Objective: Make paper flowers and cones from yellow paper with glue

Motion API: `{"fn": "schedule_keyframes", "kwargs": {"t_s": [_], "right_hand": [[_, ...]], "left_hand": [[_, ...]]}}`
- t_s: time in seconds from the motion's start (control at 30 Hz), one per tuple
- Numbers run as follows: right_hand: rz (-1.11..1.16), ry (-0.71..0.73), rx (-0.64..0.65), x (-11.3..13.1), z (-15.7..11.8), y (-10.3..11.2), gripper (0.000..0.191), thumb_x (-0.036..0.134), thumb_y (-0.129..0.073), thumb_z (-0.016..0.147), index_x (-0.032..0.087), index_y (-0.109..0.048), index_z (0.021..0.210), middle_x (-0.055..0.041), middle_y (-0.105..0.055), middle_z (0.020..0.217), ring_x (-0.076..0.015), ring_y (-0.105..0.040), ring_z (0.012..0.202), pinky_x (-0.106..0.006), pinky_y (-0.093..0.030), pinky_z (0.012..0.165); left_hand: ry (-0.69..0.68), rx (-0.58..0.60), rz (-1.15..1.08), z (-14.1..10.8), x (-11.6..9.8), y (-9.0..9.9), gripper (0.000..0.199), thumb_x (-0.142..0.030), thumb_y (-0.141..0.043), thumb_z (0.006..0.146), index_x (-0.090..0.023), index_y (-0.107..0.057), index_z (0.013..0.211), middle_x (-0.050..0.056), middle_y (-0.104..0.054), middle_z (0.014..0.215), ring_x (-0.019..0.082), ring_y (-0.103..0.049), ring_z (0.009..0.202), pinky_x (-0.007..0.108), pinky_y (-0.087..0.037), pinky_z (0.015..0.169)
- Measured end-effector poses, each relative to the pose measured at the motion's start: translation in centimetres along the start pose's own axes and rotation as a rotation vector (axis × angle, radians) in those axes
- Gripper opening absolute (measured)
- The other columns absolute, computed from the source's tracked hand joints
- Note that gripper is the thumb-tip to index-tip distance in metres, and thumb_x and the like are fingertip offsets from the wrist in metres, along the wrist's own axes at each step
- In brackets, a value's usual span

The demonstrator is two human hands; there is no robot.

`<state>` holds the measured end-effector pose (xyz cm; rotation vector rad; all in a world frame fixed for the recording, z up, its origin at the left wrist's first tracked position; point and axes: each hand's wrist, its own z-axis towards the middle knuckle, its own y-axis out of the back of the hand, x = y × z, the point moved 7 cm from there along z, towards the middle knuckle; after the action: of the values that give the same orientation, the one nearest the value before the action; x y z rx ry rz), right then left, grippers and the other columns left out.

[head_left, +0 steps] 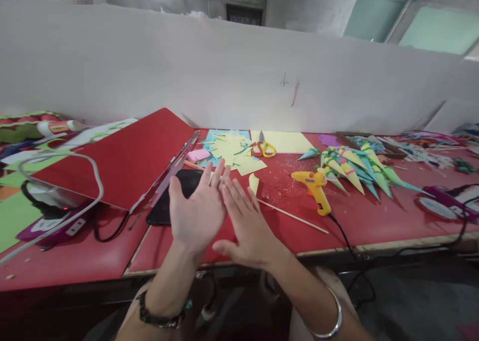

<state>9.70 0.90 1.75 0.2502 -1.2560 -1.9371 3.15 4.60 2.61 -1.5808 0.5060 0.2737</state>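
Over the table's front edge, my left hand point(198, 206) is turned palm up with its fingers stretched out. My right hand point(250, 226) lies palm down beside it, its fingers straight and meeting the left hand's fingers. No object shows in either hand. Behind the left hand is a black phone point(160, 209), partly covered. A small pale yellow paper cone point(253, 183) and a thin wooden stick point(295, 216) lie just past my right hand. Farther right rests a yellow glue gun point(314, 187) with its black cord hanging over the edge.
Yellow and blue paper scraps point(232, 149) lie at the back with scissors point(264, 146). Several paper cones point(355, 169) are piled at right. A red board point(130, 156) leans over a purple power strip point(56, 226) at left. A white partition point(224, 72) stands behind.
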Motion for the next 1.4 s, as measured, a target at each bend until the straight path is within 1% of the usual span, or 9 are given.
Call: {"fn": "schedule_keyframes", "kwargs": {"t_s": [0.13, 0.23, 0.33, 0.53, 0.67, 0.77, 0.97, 1.2, 1.4], "right_hand": [[0.001, 0.160, 0.009, 2.5, 0.0, -0.3, 0.089, 0.065, -0.034, 0.079, 0.005, -0.012, 0.140, -0.0114, -0.012, 0.149, -0.0202, -0.001, 0.137, -0.042, -0.012, 0.111], [-0.012, 0.072, -0.060, 1.2, 0.3, 0.5, 0.083, 0.060, -0.033, 0.082, 0.006, -0.010, 0.141, -0.0116, -0.010, 0.149, -0.0195, 0.000, 0.137, -0.041, -0.012, 0.111], [-0.020, -0.037, -0.098, -0.5, 0.2, 0.8, 0.084, 0.058, -0.034, 0.082, 0.005, -0.006, 0.141, -0.0139, -0.010, 0.149, -0.0209, -0.001, 0.137, -0.044, -0.013, 0.110], [-0.005, 0.111, -0.005, 1.6, -0.2, -0.3, 0.082, 0.059, -0.036, 0.081, 0.005, -0.014, 0.140, -0.0117, -0.017, 0.148, -0.0195, -0.003, 0.137, -0.041, -0.014, 0.111], [-0.003, -0.005, -0.060, 0.0, 0.0, 0.9, 0.082, 0.060, -0.032, 0.082, 0.005, -0.010, 0.140, -0.0136, -0.013, 0.148, -0.0211, -0.003, 0.137, -0.043, -0.012, 0.111], [-0.007, -0.047, -0.080, -0.9, 0.0, 1.1, 0.083, 0.059, -0.034, 0.082, 0.005, -0.008, 0.140, -0.0143, -0.013, 0.148, -0.0211, -0.004, 0.137, -0.044, -0.014, 0.110], [-0.034, 0.118, -0.024, 0.8, -0.1, 0.5, 0.070, 0.051, -0.035, 0.086, 0.010, -0.018, 0.140, -0.0072, -0.019, 0.148, -0.0169, -0.009, 0.137, -0.039, -0.017, 0.110], [-0.005, -0.036, -0.214, -1.9, 0.0, 1.8, 0.042, 0.032, -0.028, 0.093, 0.015, -0.040, 0.131, -0.0059, -0.045, 0.135, -0.0138, -0.038, 0.126, -0.032, -0.033, 0.102], [0.274, -0.115, -0.498, -3.0, -0.8, 3.7, 0.022, 0.027, -0.040, 0.089, 0.019, -0.059, 0.094, -0.0054, -0.065, 0.090, -0.0139, -0.060, 0.086, -0.026, -0.049, 0.078]], "left_hand": [[-0.003, -0.052, 0.012, 0.1, 0.6, 1.1, 0.062, -0.059, -0.024, 0.084, -0.021, -0.036, 0.132, 0.006, -0.048, 0.132, 0.018, -0.038, 0.126, 0.032, -0.028, 0.104], [0.117, -0.022, 0.001, -0.2, 2.1, 0.5, 0.064, -0.059, -0.024, 0.084, -0.019, -0.036, 0.132, 0.008, -0.048, 0.133, 0.020, -0.037, 0.127, 0.035, -0.028, 0.104], [0.087, 0.021, -0.035, -0.2, 1.0, 0.0, 0.068, -0.062, -0.022, 0.083, -0.018, -0.035, 0.132, 0.009, -0.049, 0.132, 0.021, -0.038, 0.126, 0.036, -0.032, 0.102], [0.022, -0.017, -0.018, 0.1, 0.1, 1.5, 0.067, -0.061, -0.026, 0.083, -0.018, -0.033, 0.133, 0.010, -0.049, 0.131, 0.022, -0.042, 0.123, 0.038, -0.033, 0.102], [0.112, 0.059, -0.023, -0.1, 1.3, 0.8, 0.069, -0.061, -0.026, 0.083, -0.016, -0.033, 0.134, 0.013, -0.048, 0.132, 0.024, -0.042, 0.123, 0.039, -0.033, 0.102], [0.029, 0.109, -0.044, -0.1, 0.0, 0.4, 0.072, -0.063, -0.031, 0.081, -0.015, -0.030, 0.135, 0.013, -0.045, 0.134, 0.022, -0.040, 0.125, 0.033, -0.037, 0.098], [0.025, 0.076, -0.078, 0.2, -0.2, 0.8, 0.069, -0.058, -0.028, 0.083, -0.015, -0.023, 0.138, 0.014, -0.042, 0.136, 0.021, -0.037, 0.127, 0.037, -0.034, 0.101], [-0.025, 0.106, -0.118, 0.3, -0.4, 0.6, 0.067, -0.058, -0.033, 0.082, -0.016, -0.029, 0.134, 0.014, -0.042, 0.136, 0.024, -0.043, 0.122, 0.033, -0.046, 0.087], [-0.013, 0.105, 0.098, 0.9, 0.0, -0.4, 0.056, -0.051, -0.029, 0.084, -0.016, -0.044, 0.126, 0.009, -0.049, 0.131, 0.021, -0.043, 0.121, 0.032, -0.041, 0.093]]}}
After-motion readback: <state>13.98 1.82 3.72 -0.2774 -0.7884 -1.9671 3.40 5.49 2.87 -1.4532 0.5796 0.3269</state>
